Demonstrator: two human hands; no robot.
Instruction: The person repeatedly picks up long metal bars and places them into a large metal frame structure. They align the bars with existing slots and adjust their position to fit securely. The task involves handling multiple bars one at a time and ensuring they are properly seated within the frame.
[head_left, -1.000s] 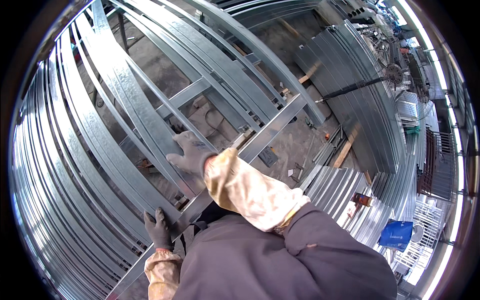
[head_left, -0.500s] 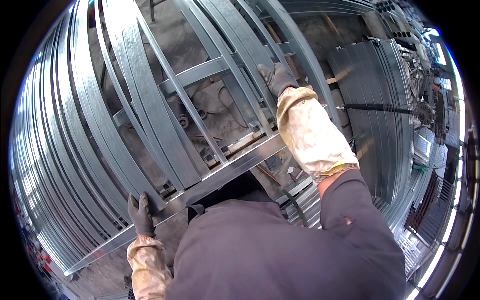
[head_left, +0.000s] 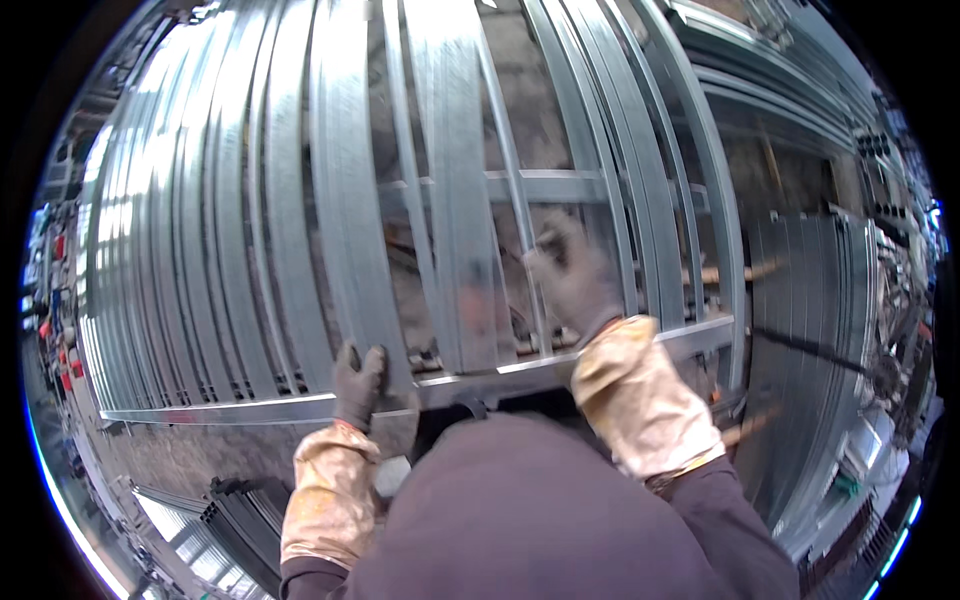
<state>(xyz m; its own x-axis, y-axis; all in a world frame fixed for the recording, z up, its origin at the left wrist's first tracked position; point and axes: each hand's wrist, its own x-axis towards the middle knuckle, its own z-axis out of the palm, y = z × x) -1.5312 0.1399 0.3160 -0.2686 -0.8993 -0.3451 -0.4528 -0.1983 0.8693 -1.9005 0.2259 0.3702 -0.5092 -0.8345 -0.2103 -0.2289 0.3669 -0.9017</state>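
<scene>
My left hand (head_left: 358, 385), in a dark grey work glove, rests at the near end of a wide galvanized metal slat (head_left: 348, 200), by the front rail (head_left: 265, 412). Its two visible digits are stretched and apart. Above the frame's gap is my right hand (head_left: 575, 272), gloved alike and smeared by motion. It is nearest to a narrow metal bar (head_left: 512, 190), and I cannot make out whether they touch. Another wide slat (head_left: 455, 180) lies left of that bar. A crosspiece (head_left: 555, 186) runs beneath the slats.
Closely set metal profiles (head_left: 200, 250) fill the frame's left part. An outer side rail (head_left: 712, 170) bounds it on the right, with stacked grey metal panels (head_left: 808, 330) beyond. More profiles (head_left: 215, 545) lie at the lower left. Concrete floor (head_left: 185, 450) shows below the front rail.
My right hand has left the slat near the frame's right side and moved left toward the narrow bar. The view has turned; my left hand stays at the near end of its slat.
</scene>
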